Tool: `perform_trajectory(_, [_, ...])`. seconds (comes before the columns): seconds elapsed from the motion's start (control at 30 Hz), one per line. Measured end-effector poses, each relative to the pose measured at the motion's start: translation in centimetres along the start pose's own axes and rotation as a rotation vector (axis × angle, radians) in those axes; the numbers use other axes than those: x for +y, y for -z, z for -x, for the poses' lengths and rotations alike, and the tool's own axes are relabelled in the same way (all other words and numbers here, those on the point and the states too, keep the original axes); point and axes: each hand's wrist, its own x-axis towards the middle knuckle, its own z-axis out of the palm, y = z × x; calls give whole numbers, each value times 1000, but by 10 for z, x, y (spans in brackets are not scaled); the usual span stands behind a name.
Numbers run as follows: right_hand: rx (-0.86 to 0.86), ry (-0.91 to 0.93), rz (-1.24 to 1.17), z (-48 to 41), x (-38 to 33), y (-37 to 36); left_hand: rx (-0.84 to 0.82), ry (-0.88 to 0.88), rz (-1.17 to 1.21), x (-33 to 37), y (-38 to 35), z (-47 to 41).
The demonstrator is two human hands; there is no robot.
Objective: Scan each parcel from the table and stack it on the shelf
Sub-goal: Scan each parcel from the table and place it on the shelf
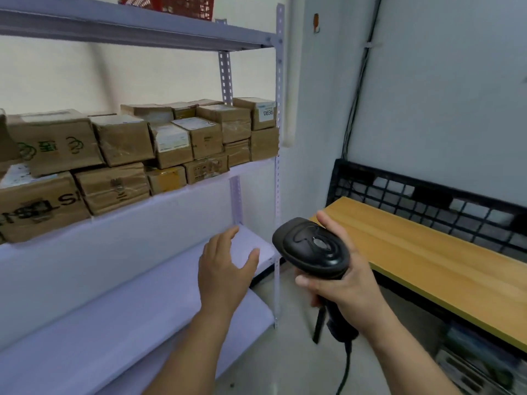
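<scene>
**Scanner ready, left hand free, no parcel on the visible table top**

The right hand (345, 283) is curled around the handle of a black barcode scanner (312, 248), with its head pointing away from the person. The left hand (225, 269) holds nothing. Its fingers are straight and a little spread, and it hangs in front of the lower board (114, 309) of the shelf (171, 223).

The parcels (122, 155) are brown cardboard boxes, stacked in two or three layers on the middle board. The pile reaches the right upright (278, 166), where one box (263, 114) shows a label with the number 0836.

The step in hand seems to be fetching the next parcel. I judge that it goes best this way: turn to the table (427, 252), take the box with the free left hand so that its label faces up, and aim the scanner straight at the barcode. The middle board is almost full, so a new box should lie flat on a level neighbour, or on the lower board — not on a tilted one.

The table is a light wooden top beside the shelf, with a black wire mesh panel (427, 206) behind it. No parcel lies on the part of it that is in view. The walls are pale, dark cables (359, 89) run down the corner, and a red basket (176, 5) stands on the top board.
</scene>
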Motion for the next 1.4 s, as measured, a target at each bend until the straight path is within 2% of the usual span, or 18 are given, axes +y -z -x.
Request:
perform_trajectory(0.17, [59, -22, 29, 44, -6, 59, -58, -1, 37, 45, -50, 42])
perform_trajectory(0.57, [224, -118, 120, 141, -24, 190, -219, -180, 106, 149, -163, 131])
perform_trajectory(0.77, [387, -97, 141, 174, -24, 247, -327, -237, 142, 193, -220, 151])
perform_trajectory(1.07, [616, -169, 155, 219, -20, 347, -548, -307, 240, 265, -330, 192])
perform_trajectory(1.4, [823, -271, 280, 240, -28, 466, -753, -365, 337, 367, -444, 207])
